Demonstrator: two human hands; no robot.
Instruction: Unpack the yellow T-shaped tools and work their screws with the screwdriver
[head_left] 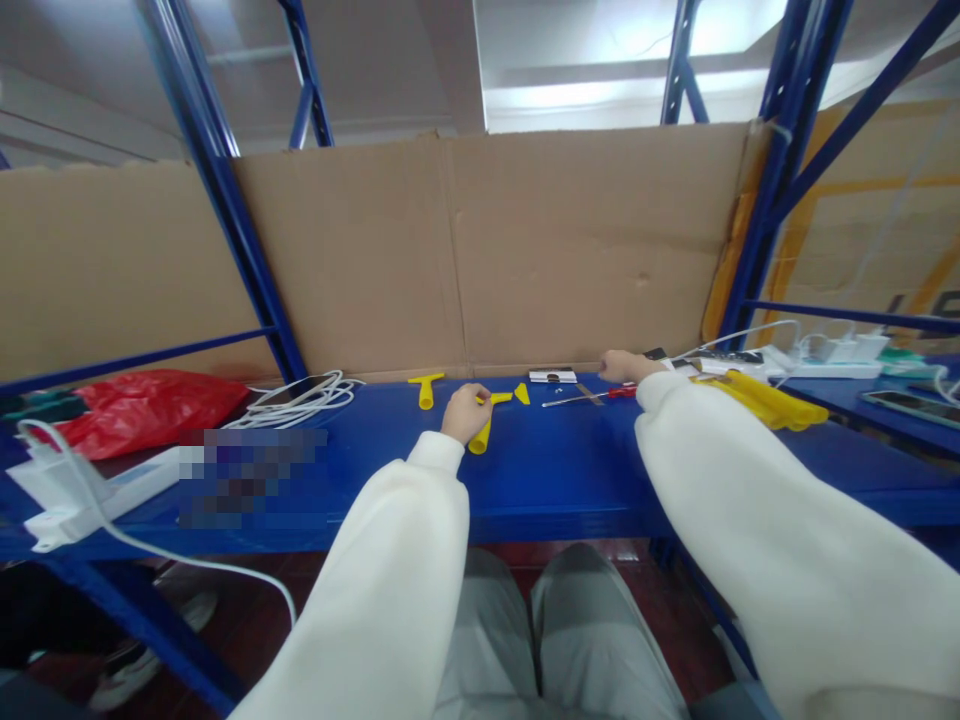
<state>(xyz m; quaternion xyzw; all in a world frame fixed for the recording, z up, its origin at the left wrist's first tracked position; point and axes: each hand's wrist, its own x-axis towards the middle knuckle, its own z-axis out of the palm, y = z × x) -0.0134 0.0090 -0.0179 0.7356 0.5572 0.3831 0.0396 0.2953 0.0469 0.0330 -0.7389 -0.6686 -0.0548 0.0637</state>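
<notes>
My left hand (466, 412) is closed on a yellow T-shaped piece (481, 437) at the middle of the blue shelf (555, 470). Just right of it lies a small yellow triangular piece (522, 394). Another yellow T-shaped piece (426, 391) stands to the left. My right hand (626, 366) reaches to the back right, beside a black item; its fingertips are too small to read. Near it are a screwdriver with a red handle (622, 392), a brown strip (589, 394) and a small white box (553, 377).
At the left are a red plastic bag (161, 405), coiled white cable (304, 400) and a white power strip (112, 495). Yellow tubes (765, 400), another power strip (836, 368) and a phone (911, 408) are at the right. Cardboard (570, 250) stands behind.
</notes>
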